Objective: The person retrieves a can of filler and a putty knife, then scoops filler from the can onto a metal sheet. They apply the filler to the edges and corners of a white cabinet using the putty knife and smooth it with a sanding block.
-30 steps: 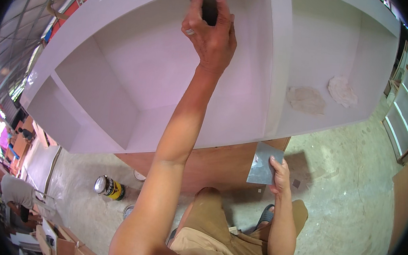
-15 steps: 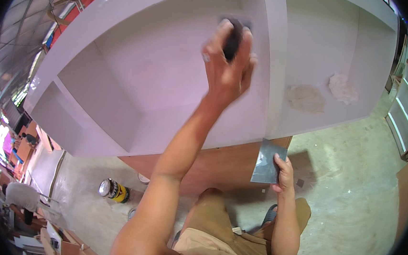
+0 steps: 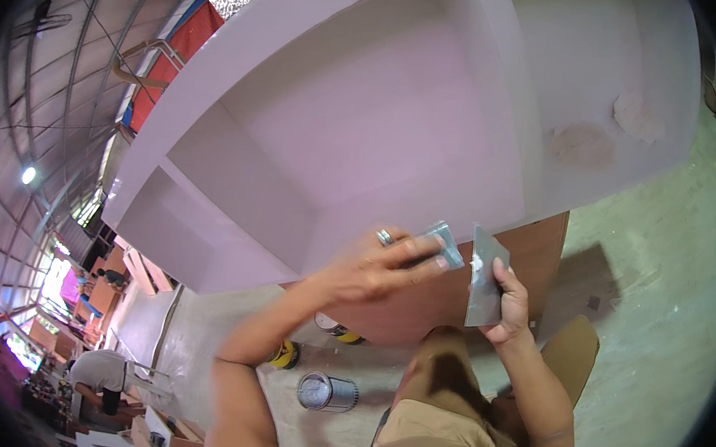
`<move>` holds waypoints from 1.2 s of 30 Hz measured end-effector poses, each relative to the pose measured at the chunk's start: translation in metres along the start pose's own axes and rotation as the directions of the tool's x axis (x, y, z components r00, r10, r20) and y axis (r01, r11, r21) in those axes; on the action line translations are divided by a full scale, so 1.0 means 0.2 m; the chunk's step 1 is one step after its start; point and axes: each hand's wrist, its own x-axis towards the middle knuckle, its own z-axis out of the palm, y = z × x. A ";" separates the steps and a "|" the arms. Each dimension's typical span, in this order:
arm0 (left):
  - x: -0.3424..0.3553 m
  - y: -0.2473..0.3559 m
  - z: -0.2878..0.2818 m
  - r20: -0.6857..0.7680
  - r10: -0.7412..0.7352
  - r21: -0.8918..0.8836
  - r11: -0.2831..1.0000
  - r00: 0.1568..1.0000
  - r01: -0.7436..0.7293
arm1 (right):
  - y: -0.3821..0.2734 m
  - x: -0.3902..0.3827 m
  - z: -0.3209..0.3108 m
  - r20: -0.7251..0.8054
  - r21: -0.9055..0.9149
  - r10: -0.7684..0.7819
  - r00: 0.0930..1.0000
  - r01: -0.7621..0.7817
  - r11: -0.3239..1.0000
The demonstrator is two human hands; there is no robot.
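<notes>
My left hand (image 3: pixel 392 268), with a ring on one finger, is closed on a putty scraper. The scraper's grey metal blade (image 3: pixel 450 246) points right, and the fingers mostly cover its handle. Just right of it, my right hand (image 3: pixel 511 311) grips a flat grey metal plate (image 3: pixel 487 292), thumb on its face. A small white dab of filler sits at the plate's left edge. A narrow gap parts blade and plate. Both hands are in front of the lower edge of a large pale lilac cabinet (image 3: pixel 366 123) with open compartments.
Two beige patches (image 3: pixel 583 146) mark the right compartment. Below the cabinet is a brown board (image 3: pixel 418 312). An open can (image 3: pixel 328 392) and yellow-black cans (image 3: pixel 284 355) stand on the concrete floor near my left arm. A person in a grey shirt (image 3: pixel 101 371) bends over at the far left.
My left hand has come down from inside the cabinet's middle compartment to beside the plate, bringing the scraper. My right hand still holds the plate. The view has shifted, showing more cans.
</notes>
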 end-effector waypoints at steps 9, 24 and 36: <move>0.11 -0.51 -0.96 -0.022 -0.007 0.845 0.535 1.000 0.023 | -0.06 0.15 -0.30 0.043 -0.092 -0.006 0.999 0.010 0.996; 0.40 -0.63 -0.91 -0.008 0.065 0.915 0.402 0.998 -0.019 | -0.15 0.11 -0.35 -0.017 -0.157 -0.021 1.000 0.018 0.987; 0.79 -0.51 -0.82 -0.001 0.152 0.880 0.470 0.988 -0.071 | -0.17 0.09 -0.38 0.092 -0.143 -0.011 0.996 0.024 0.989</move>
